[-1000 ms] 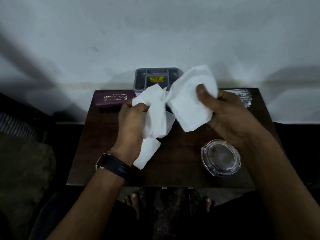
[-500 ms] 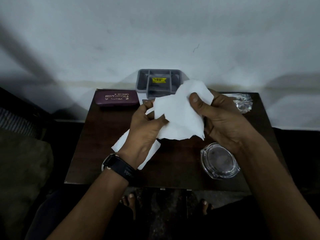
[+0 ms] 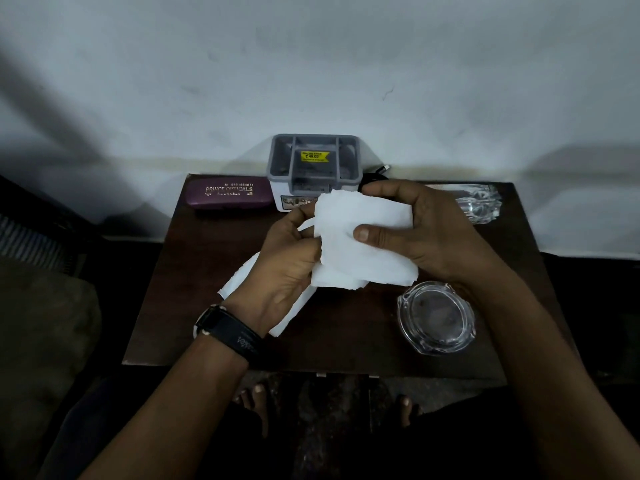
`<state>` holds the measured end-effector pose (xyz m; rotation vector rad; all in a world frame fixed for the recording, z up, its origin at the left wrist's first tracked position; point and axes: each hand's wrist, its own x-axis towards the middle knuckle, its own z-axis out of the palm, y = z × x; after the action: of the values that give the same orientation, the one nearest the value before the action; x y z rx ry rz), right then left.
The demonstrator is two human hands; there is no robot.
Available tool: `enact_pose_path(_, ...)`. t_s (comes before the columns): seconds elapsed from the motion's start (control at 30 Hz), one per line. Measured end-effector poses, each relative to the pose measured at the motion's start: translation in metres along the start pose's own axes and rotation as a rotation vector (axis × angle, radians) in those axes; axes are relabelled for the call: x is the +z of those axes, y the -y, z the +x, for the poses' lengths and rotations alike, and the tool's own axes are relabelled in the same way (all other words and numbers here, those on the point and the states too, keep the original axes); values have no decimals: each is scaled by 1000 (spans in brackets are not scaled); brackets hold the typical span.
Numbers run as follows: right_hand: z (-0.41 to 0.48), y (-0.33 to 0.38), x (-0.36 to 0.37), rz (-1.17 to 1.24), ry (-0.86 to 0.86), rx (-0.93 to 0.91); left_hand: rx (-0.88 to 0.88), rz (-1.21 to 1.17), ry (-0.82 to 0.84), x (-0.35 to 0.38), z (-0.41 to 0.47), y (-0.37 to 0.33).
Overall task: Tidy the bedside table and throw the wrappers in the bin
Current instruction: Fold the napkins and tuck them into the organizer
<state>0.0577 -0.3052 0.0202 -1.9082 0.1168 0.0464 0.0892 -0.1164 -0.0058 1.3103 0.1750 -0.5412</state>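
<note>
Above the middle of the surface, a white tissue is held between both hands, its tail trailing toward the near left edge. The left hand bunches its left side in a closed grip; the right hand pinches the right side, thumb on top.
</note>
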Motion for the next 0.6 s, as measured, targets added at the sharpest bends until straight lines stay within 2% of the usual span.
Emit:
enact_pose_path(0.27, 3, -10, 3, -103, -43, -31, -97, -60, -36, 4, -1, -7)
enact_pose_path(0.4, 3, -12, 7, -186, -50, -33, 86, 209, -32, 3, -5, -2)
enact_pose_path(0.47, 2, -10, 9, -178, -91, -24, 117, 195, -58, 1, -5, 1)
enact_pose_path(0.53, 3, -6, 8, -13, -165, 62, 139, 116, -95, -2, -2, -1)
enact_pose_path(0.6, 3, 0, 5, 319, -73, 212, 141, 3, -85, -4, -1, -7)
